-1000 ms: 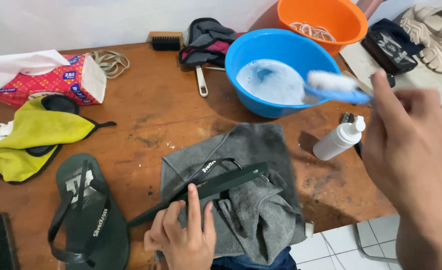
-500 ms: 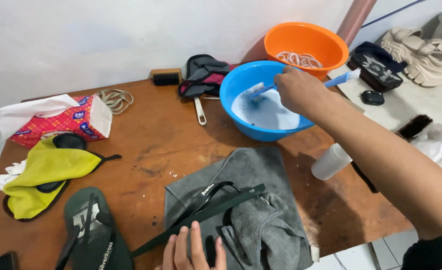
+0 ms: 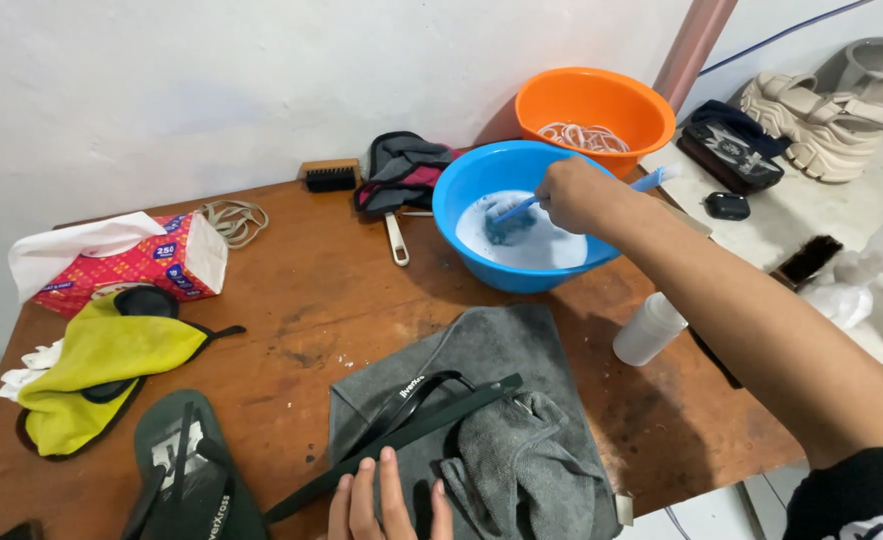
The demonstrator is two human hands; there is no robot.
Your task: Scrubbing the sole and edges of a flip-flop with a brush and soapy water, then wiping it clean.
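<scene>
My right hand (image 3: 573,194) reaches over the blue basin (image 3: 461,178) and grips a blue toothbrush (image 3: 649,181), whose head dips into the soapy water. At the bottom edge my left hand (image 3: 381,503) presses down on a dark flip-flop (image 3: 401,435) that stands on its edge on a grey towel (image 3: 521,420); only the fingers show. A second dark green flip-flop (image 3: 186,478) lies flat to the left.
An orange basin (image 3: 601,95) stands behind the blue one. A white bottle (image 3: 647,330) stands near the table's right edge. A yellow cloth (image 3: 101,365), a tissue pack (image 3: 141,262), a small brush (image 3: 329,176) and dark cloths (image 3: 401,165) lie on the wooden table (image 3: 301,290).
My right hand has carried the toothbrush from near the camera out to the blue basin and dipped its head into the water. My left hand stays on the flip-flop.
</scene>
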